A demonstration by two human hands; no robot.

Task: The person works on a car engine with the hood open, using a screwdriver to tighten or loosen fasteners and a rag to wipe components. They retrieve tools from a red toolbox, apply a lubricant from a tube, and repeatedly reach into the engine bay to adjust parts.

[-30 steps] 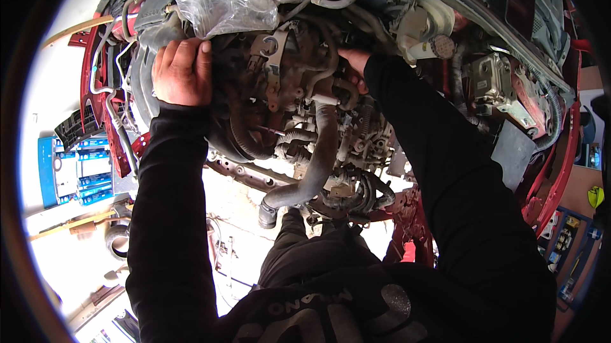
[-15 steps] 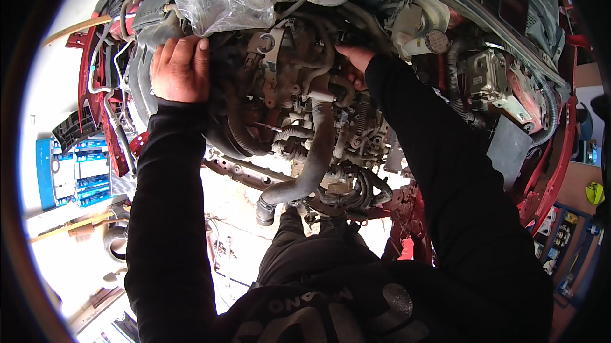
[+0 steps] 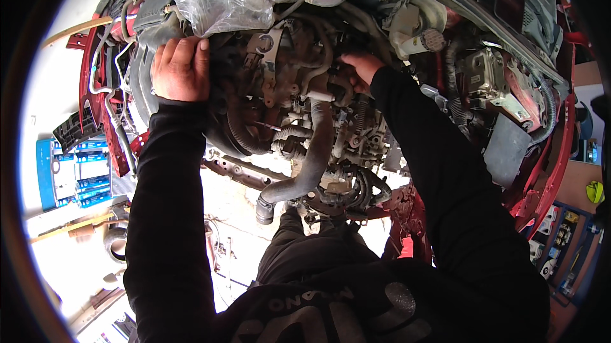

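In an open engine bay, my left hand (image 3: 181, 70) is curled over the edge of a black plastic engine part (image 3: 146, 66), its fingers close together and its back upward. A crumpled clear plastic bag (image 3: 219, 4) lies just beyond it. My right hand (image 3: 363, 70) reaches deep among the hoses at the back of the engine (image 3: 296, 66). Its fingers are bent inward and partly lost in shadow, so whatever they grip is hidden. Nearer to me, a thick grey hose (image 3: 316, 145) curves down over the engine, with a loose-looking lower end.
To the right stand a cream reservoir with a round cap (image 3: 434, 41) and a metal-cased unit (image 3: 487, 78). Red body panels (image 3: 552, 168) flank the bay. Blue boxes on a shelf (image 3: 92, 171) are at the left; a tool tray (image 3: 566, 247) sits at the far right.
My right hand has drawn slightly to the right and toward me, its fingers more bent. The right forearm shifted a little with it. My left hand stays in place.
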